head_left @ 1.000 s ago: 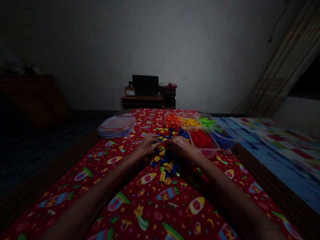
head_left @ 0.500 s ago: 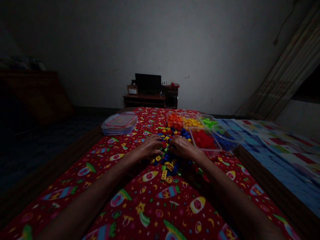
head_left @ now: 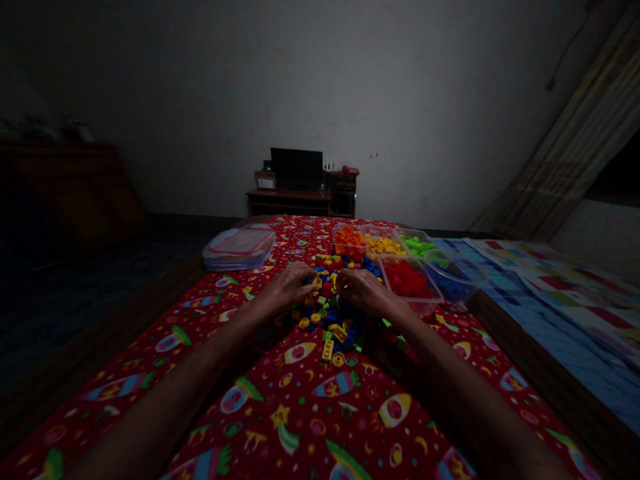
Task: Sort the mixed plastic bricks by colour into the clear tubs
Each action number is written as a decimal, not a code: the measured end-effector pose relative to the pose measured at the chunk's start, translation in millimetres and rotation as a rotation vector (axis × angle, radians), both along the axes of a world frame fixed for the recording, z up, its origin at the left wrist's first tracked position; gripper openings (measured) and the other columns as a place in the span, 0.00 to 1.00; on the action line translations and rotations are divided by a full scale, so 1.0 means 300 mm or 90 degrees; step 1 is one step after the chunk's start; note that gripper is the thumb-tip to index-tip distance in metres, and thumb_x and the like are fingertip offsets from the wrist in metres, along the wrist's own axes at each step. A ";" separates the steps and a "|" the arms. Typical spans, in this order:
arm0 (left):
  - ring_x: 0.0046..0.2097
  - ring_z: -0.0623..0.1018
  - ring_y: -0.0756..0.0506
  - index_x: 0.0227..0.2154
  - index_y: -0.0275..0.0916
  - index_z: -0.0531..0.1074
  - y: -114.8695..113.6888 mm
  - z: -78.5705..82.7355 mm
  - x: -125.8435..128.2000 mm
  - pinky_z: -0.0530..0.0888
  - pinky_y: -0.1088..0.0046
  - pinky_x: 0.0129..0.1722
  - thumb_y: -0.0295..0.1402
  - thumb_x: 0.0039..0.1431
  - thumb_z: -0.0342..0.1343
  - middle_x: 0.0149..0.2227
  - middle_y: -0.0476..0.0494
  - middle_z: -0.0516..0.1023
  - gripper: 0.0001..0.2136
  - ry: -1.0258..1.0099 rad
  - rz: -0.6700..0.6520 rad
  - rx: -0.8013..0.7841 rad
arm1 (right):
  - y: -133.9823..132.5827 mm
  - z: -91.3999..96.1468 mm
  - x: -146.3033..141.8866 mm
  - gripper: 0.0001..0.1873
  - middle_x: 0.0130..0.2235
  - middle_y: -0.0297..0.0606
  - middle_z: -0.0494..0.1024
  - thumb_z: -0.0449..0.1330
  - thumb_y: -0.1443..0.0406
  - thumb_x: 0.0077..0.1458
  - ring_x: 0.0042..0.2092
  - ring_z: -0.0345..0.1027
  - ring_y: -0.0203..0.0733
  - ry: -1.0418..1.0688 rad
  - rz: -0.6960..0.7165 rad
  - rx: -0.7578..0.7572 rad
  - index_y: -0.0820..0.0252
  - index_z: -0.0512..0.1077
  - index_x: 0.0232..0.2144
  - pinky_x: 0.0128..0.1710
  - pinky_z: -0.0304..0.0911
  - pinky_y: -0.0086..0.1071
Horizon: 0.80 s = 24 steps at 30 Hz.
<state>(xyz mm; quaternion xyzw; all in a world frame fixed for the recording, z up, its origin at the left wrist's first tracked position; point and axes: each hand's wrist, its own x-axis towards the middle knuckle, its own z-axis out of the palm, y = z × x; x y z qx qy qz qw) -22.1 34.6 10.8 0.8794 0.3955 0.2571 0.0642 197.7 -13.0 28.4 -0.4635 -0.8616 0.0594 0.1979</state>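
Both hands in the brick pile, pretty dark room

Left hand [head_left: 287, 289] and right hand [head_left: 363, 292] rest palm-down, fingers curled, on the heap of small mixed-colour plastic bricks [head_left: 334, 325] mid red rocket-print cloth [head_left: 300, 400]. Can't tell if either pinches one. The clear plastic tub of red bricks [head_left: 411, 280] sits just beside the right hand.

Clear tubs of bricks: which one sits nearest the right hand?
The red-brick tub, beside the right hand; orange, yellow, green and blue tubs lie farther off.

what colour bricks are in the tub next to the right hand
Red bricks, clearest in the head view.
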 end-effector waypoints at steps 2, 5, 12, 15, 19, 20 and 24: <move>0.38 0.75 0.44 0.34 0.38 0.76 -0.016 0.016 0.020 0.70 0.70 0.41 0.40 0.51 0.56 0.36 0.44 0.79 0.12 -0.026 0.049 -0.038 | 0.008 -0.001 -0.005 0.09 0.35 0.39 0.78 0.56 0.74 0.51 0.36 0.71 0.37 0.096 -0.002 -0.003 0.62 0.71 0.35 0.34 0.59 0.26; 0.31 0.75 0.47 0.29 0.38 0.77 -0.047 0.029 0.059 0.69 0.75 0.32 0.43 0.51 0.54 0.28 0.49 0.79 0.14 -0.052 0.053 -0.125 | 0.025 -0.014 -0.015 0.08 0.36 0.38 0.78 0.58 0.71 0.50 0.38 0.73 0.38 0.212 0.001 -0.028 0.61 0.70 0.35 0.36 0.63 0.27; 0.29 0.75 0.47 0.24 0.37 0.76 -0.065 0.015 0.100 0.70 0.75 0.30 0.44 0.45 0.56 0.25 0.49 0.78 0.14 -0.230 0.028 -0.288 | 0.035 -0.036 -0.025 0.12 0.37 0.39 0.76 0.60 0.63 0.49 0.38 0.72 0.39 0.297 0.078 -0.067 0.61 0.66 0.38 0.34 0.64 0.28; 0.31 0.76 0.46 0.26 0.36 0.77 -0.068 0.017 0.099 0.72 0.73 0.31 0.46 0.43 0.59 0.27 0.47 0.79 0.16 -0.296 0.037 -0.379 | 0.028 -0.027 -0.022 0.12 0.34 0.37 0.75 0.59 0.62 0.48 0.35 0.71 0.37 0.309 0.062 -0.051 0.61 0.66 0.36 0.31 0.62 0.27; 0.36 0.78 0.45 0.32 0.36 0.77 -0.075 0.028 0.087 0.74 0.70 0.37 0.50 0.45 0.58 0.32 0.44 0.80 0.21 -0.346 -0.013 -0.441 | 0.026 -0.017 -0.025 0.07 0.29 0.33 0.74 0.57 0.65 0.46 0.31 0.68 0.35 0.345 0.044 -0.022 0.60 0.65 0.31 0.30 0.60 0.26; 0.37 0.78 0.44 0.33 0.36 0.76 -0.071 0.030 0.079 0.74 0.69 0.38 0.51 0.47 0.56 0.33 0.43 0.80 0.22 -0.343 -0.026 -0.436 | 0.027 -0.018 -0.027 0.07 0.29 0.33 0.73 0.57 0.65 0.45 0.31 0.68 0.35 0.365 0.035 -0.022 0.60 0.64 0.30 0.30 0.60 0.26; 0.39 0.77 0.42 0.36 0.37 0.77 -0.017 0.018 0.010 0.73 0.66 0.41 0.49 0.50 0.54 0.37 0.42 0.80 0.20 -0.201 0.019 -0.244 | 0.045 -0.028 -0.026 0.08 0.27 0.31 0.72 0.57 0.64 0.42 0.30 0.68 0.35 0.464 0.003 -0.083 0.59 0.63 0.28 0.30 0.61 0.26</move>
